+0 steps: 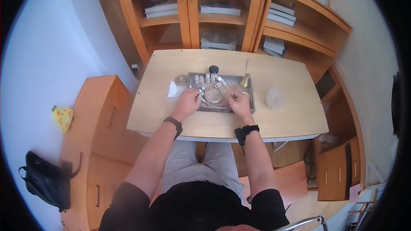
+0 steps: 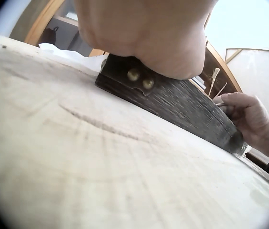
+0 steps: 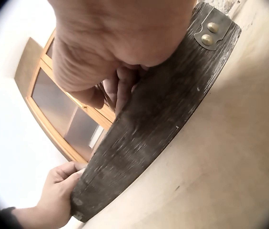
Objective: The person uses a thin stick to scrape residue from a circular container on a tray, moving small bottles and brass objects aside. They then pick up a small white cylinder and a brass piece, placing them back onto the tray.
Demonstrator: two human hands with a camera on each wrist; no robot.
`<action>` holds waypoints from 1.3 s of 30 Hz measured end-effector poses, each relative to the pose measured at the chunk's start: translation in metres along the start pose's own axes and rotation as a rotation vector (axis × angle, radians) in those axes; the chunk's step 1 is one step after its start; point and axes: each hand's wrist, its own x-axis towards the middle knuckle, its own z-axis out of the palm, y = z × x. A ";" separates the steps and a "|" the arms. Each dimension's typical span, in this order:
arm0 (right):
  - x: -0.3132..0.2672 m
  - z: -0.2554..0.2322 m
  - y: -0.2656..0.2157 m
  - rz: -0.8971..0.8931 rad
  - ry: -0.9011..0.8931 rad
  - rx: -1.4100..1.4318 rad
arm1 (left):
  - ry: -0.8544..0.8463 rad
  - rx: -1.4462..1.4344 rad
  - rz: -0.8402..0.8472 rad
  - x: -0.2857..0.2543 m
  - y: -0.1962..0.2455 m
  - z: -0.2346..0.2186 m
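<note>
Close work over a dark tray [image 3: 172,95] on a pale tabletop [image 1: 291,119].
White paper [image 1: 173,89] lies just left of the left hand [image 1: 188,102], whose fingertips are hidden, so its grip cannot be told; small vials [image 1: 207,79] stand beyond it, rightward. Inside the tray, a round dish [image 1: 213,103] sits between the hands. The right hand [image 1: 241,104] pinches a slender stick [image 1: 235,99]; a brass vase [image 1: 245,81] stands beyond it, a clear bowl [image 1: 275,99] to its right.

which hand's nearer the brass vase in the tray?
Right. The right hand is on the near side of the brass vase, apart from it; the left hand is farther off, over by the left end of the tray.
</note>
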 end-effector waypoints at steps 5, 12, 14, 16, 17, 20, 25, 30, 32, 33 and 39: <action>0.004 -0.006 -0.002 0.060 -0.076 0.071 | 0.006 -0.048 -0.048 0.002 0.000 -0.002; 0.007 -0.027 -0.024 0.037 0.005 0.340 | -0.009 -0.083 -0.047 0.002 0.000 -0.006; 0.017 -0.034 -0.025 0.042 0.022 0.204 | -0.014 -0.071 -0.032 0.003 -0.004 -0.005; 0.021 -0.040 -0.025 -0.054 0.003 -0.065 | -0.039 -0.060 -0.028 0.001 -0.005 -0.005; 0.024 -0.043 -0.026 -0.160 -0.024 -0.265 | -0.055 -0.053 -0.029 0.003 -0.005 -0.006; 0.032 -0.048 -0.028 -0.271 -0.112 -0.489 | -0.055 -0.061 -0.027 0.004 -0.004 -0.007; 0.027 -0.057 -0.029 -0.121 -0.176 -0.467 | -0.026 -0.082 -0.015 0.005 -0.006 -0.006; 0.017 -0.071 -0.050 -0.257 -0.181 -0.807 | -0.063 -0.087 -0.030 0.005 -0.006 -0.008; 0.014 -0.073 -0.060 -0.180 -0.251 -0.923 | -0.074 -0.083 -0.043 0.006 -0.007 -0.009; 0.012 -0.073 -0.063 -0.144 -0.285 -0.981 | -0.077 -0.080 -0.049 0.006 -0.007 -0.009; 0.006 -0.079 -0.051 -0.093 -0.324 -1.019 | -0.076 -0.062 -0.047 0.003 -0.008 -0.009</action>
